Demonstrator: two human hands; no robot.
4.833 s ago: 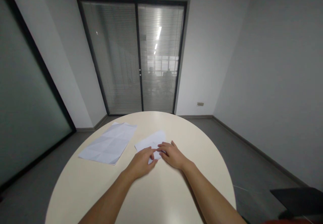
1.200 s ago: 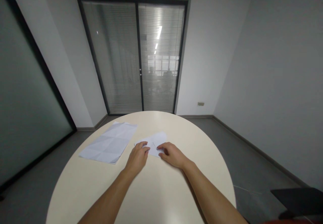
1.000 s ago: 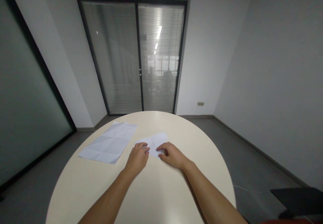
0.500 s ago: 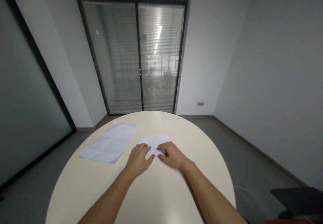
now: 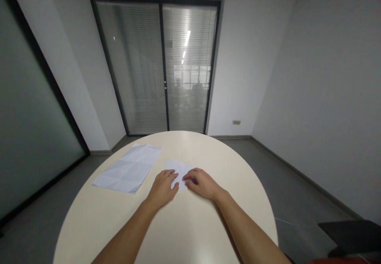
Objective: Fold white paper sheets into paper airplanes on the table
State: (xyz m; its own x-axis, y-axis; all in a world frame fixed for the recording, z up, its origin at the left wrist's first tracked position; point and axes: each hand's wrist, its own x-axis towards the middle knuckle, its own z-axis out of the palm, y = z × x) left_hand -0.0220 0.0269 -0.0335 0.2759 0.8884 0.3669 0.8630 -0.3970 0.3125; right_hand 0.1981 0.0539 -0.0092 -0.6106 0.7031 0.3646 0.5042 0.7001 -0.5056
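Observation:
A small white paper (image 5: 177, 165) lies near the middle of the round cream table (image 5: 184, 224), partly covered by both hands. My left hand (image 5: 163, 185) rests on its left side, thumb and fingers apart, palm down. At its right side is my right hand (image 5: 201, 182), its fingers bent with the thumb and index finger near each other at the paper's edge; whether they pinch it is too small to tell. A larger creased white sheet (image 5: 129, 168) lies flat to the left of my left hand, touched by neither hand.
Beyond the table stand glass doors with blinds (image 5: 165, 69). A dark object, perhaps a chair part (image 5: 354, 236), shows at the lower right. A frosted glass panel (image 5: 32, 129) is on the left. A wall socket (image 5: 236, 122) sits low on the back wall.
The small paper has turned, and its visible far part looks narrower and more pointed. My right hand's fingers have shifted slightly left. The larger sheet is unmoved.

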